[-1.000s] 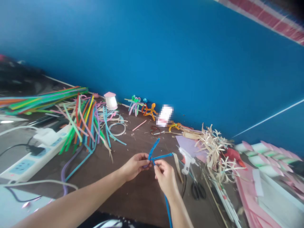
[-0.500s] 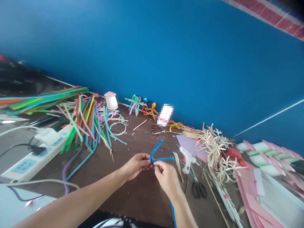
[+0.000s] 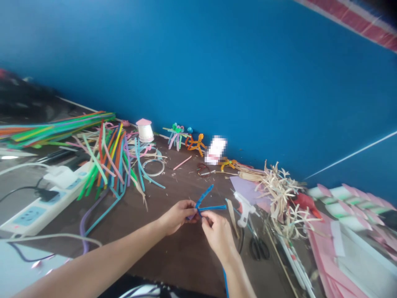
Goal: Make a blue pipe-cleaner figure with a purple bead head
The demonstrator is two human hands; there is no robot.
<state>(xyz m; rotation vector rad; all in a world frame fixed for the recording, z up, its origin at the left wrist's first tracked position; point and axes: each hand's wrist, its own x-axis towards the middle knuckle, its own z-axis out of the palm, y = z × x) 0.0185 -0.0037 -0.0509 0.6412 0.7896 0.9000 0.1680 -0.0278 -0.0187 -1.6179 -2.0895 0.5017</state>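
Observation:
Both my hands meet over the middle of the dark table on a blue pipe cleaner (image 3: 205, 196) bent into a V. My left hand (image 3: 179, 216) pinches it near the fold, fingers curled around that end. The thumb and forefinger of my right hand (image 3: 215, 227) close on it just beside the fold. One arm of the V slants up and away; the other points right. A length of blue also shows below my right wrist, partly hidden by the forearm. The fold itself is mostly covered by my fingers.
Coloured pipe cleaners (image 3: 108, 157) and a power strip (image 3: 40, 207) lie left. Small pipe-cleaner figures (image 3: 196, 143) stand by the blue wall. To the right are a white glue gun (image 3: 245, 207), black-handled scissors (image 3: 259, 248), dried husk flowers (image 3: 279, 186) and pink sheets (image 3: 325, 256).
The upper arm of the blue pipe cleaner has tipped slightly down to the right. Both hands keep nearly the same place and grip.

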